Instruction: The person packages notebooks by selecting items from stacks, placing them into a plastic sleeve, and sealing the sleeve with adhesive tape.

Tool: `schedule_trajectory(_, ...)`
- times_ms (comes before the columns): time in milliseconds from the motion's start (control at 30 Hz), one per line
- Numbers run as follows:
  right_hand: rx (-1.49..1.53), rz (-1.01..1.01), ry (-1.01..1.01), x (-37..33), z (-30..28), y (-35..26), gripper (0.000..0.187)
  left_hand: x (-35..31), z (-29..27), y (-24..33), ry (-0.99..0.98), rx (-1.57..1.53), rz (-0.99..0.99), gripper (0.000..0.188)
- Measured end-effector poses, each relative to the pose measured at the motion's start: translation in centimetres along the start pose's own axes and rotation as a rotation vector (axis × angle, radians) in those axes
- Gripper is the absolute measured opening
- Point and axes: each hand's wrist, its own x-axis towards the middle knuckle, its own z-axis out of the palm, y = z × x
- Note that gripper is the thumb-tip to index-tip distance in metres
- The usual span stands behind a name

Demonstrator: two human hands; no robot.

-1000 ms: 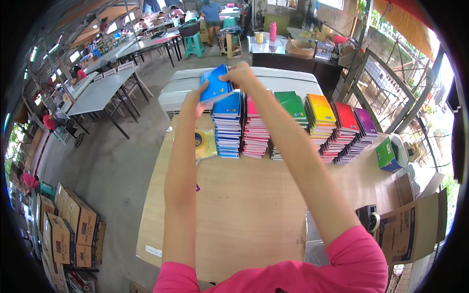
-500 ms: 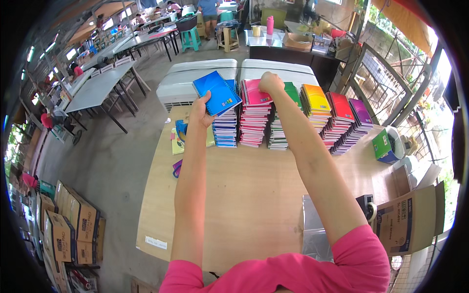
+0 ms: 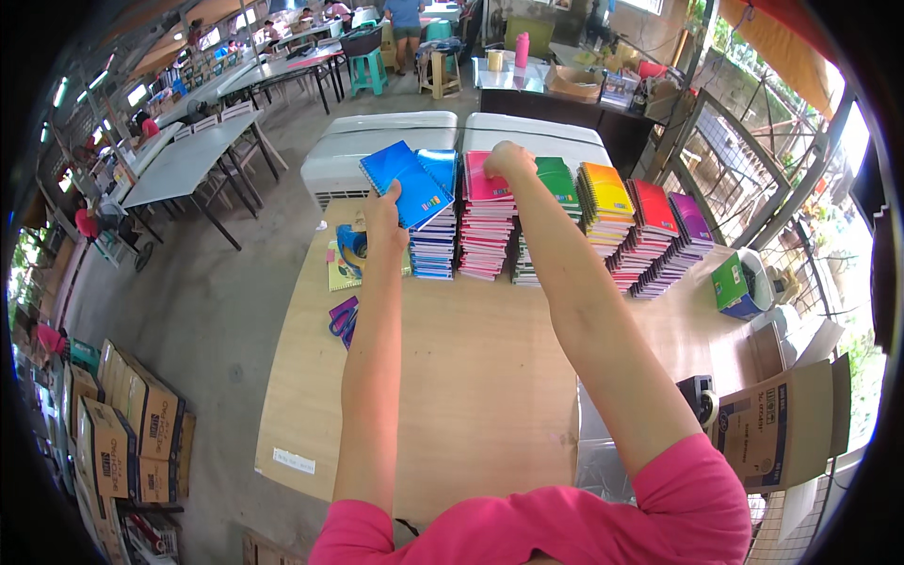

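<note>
My left hand (image 3: 383,217) grips a blue spiral notebook (image 3: 414,190), thumb on its cover, tilted above the left side of a blue notebook stack (image 3: 433,256). At the top of the pink notebook stack (image 3: 482,240), my right hand (image 3: 511,160) has its fingers curled closed on the upper right part of the top pink notebook (image 3: 484,186); the fingertips are mostly hidden. Rightward in the row stand stacks of green notebooks (image 3: 557,181), yellow notebooks (image 3: 607,190), red notebooks (image 3: 653,209) and purple notebooks (image 3: 692,218).
Beside my left forearm on the wooden table (image 3: 471,395) lie purple-handled scissors (image 3: 341,322), a tape roll (image 3: 352,247) and a yellow notebook (image 3: 339,275). Clear plastic (image 3: 603,461), a tape dispenser (image 3: 699,397) and an open carton (image 3: 772,433) are at right. White cases (image 3: 386,141) stand behind the stacks.
The blue notebook in my left hand has shifted slightly left, showing more of the blue stack. My right hand has moved a little left over the pink notebook, uncovering more green.
</note>
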Motion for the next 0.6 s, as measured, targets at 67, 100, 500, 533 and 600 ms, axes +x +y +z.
schedule_trajectory(67, 0.011, -0.061, -0.047, -0.1, 0.2, 0.2, 0.042, -0.8, -0.2, 0.5, 0.036, 0.028, 0.058, 0.033)
schedule_trajectory(100, 0.017, -0.088, -0.068, -0.1, 0.2, 0.4, 0.044, -1.1, -0.1, 0.6, 0.051, 0.04, 0.085, 0.033)
schedule_trajectory(500, 0.78, -0.56, -0.274, 0.4, -4.7, 2.4, 0.046, -1.8, -0.8, 1.3, -0.052, -0.113, -0.049, 0.039)
schedule_trajectory(533, 0.761, -0.583, -0.348, -1.0, -5.0, 2.0, 0.048, -2.4, -0.5, 1.7, -0.18, -0.186, -0.154, 0.039)
schedule_trajectory(600, 0.716, -0.632, -0.492, -4.2, -5.4, 1.0, 0.051, -3.6, 1.0, 2.7, -0.33, -0.294, -0.3, 0.039)
